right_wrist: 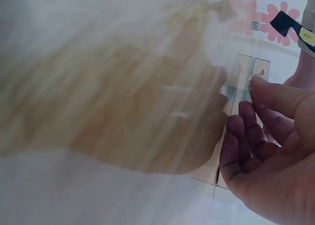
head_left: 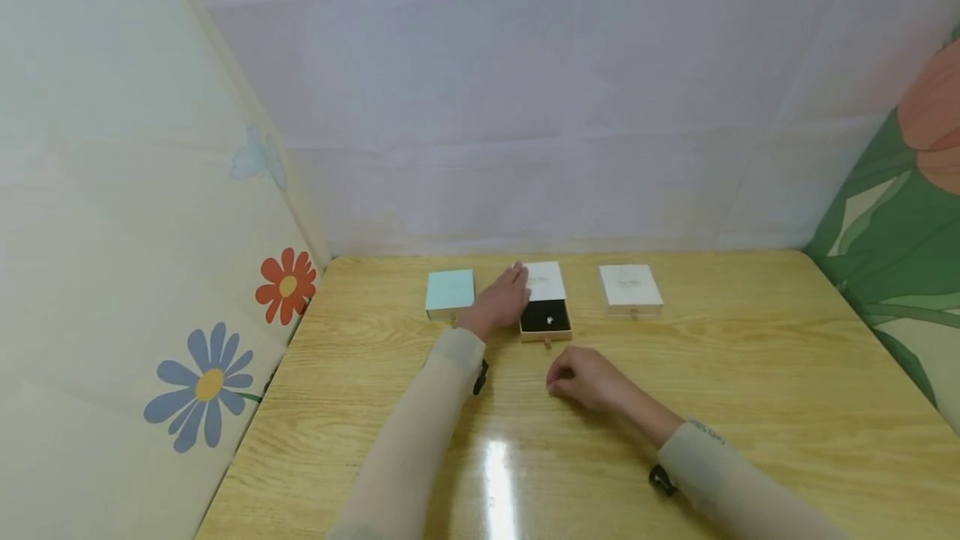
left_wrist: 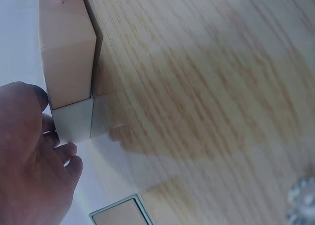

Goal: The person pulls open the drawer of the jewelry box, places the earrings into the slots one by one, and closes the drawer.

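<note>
The left hand [head_left: 504,300] grips one white box [head_left: 546,282], drawer [head_left: 532,323] out, one silvery ornament [head_left: 550,320] inside; the right hand [head_left: 591,379], loosely curled, is at five o'clock from it. On the table [head_left: 750,373], one blue box [head_left: 450,290] sits at nine, a second white box [head_left: 631,287] at three.

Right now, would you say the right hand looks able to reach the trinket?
Probably yes: the right hand is just in front of the open drawer, and nothing covers the trinket.
</note>
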A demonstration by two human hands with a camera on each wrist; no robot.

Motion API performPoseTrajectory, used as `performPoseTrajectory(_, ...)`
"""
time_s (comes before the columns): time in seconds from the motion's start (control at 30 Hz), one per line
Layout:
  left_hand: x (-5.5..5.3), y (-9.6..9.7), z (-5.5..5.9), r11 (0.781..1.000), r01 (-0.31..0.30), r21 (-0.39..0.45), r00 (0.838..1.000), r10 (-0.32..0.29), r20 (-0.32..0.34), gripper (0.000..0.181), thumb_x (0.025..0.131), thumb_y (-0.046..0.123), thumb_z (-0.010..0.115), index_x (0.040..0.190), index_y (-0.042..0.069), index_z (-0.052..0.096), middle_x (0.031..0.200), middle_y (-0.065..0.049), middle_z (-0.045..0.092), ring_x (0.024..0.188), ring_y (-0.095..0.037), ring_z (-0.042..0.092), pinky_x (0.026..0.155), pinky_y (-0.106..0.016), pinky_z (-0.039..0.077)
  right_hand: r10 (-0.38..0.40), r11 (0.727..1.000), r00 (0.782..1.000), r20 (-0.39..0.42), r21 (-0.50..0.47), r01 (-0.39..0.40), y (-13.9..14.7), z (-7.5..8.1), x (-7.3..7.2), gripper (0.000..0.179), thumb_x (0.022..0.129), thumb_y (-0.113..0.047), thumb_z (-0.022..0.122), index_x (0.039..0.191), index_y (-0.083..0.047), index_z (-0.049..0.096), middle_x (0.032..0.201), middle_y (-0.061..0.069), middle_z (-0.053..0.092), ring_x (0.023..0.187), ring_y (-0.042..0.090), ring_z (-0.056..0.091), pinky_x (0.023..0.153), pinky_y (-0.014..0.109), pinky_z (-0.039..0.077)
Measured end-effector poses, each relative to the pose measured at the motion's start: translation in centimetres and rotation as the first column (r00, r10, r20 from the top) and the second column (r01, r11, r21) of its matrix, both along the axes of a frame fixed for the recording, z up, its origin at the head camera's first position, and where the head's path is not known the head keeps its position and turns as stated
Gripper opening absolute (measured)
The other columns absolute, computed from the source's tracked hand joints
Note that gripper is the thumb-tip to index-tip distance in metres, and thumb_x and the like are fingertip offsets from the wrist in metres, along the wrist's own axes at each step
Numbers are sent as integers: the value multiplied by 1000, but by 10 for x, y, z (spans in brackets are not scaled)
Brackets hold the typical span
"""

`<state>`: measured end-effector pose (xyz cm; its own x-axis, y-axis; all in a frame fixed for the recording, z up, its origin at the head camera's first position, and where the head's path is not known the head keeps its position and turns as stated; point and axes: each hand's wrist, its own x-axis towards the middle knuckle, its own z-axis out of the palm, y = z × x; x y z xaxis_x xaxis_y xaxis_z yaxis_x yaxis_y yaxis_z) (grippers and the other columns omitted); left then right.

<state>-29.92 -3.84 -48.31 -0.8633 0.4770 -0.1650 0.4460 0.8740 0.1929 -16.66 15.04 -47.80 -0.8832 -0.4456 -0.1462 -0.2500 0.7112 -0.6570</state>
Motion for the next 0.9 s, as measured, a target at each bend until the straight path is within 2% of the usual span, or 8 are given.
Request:
performPoseTrajectory(0.3, 2, 0, 5, 1000, -4, 11, 1000, 4, 12, 58, 113, 34, 21, 162, 4, 9, 171, -12, 6, 157, -23, 7, 127, -33, 14, -43, 998, 997, 66, -51, 47, 0, 6, 0, 3, 90, -13, 75, 93, -14, 75, 87, -6, 70, 80, 10, 61, 78, 34, 56)
performPoseTrajectory(0.57, 4, -1, 8, 1000, -1, 20, 1000, 1, 8, 58, 113, 33, 21, 162, 3, 10, 170, -13, 7, 157, -23, 8, 127, -34, 15, -96, 992, 992, 86, -76, 102, 0, 9, -4, 3, 93, -13, 72, 95, -11, 74, 82, -4, 68, 74, 12, 59, 67, 29, 53)
performPoseTrajectory(0.9, 5, -1, 8, 999, -7, 37, 1000, 7, 15, 58, 113, 32, 21, 162, 3, 11, 170, -13, 8, 157, -24, 9, 127, -33, 13, -111, 984, 987, 113, -127, 126, 2, 10, -9, 10, 92, -10, 72, 101, -11, 76, 89, -2, 71, 77, 13, 62, 68, 29, 56)
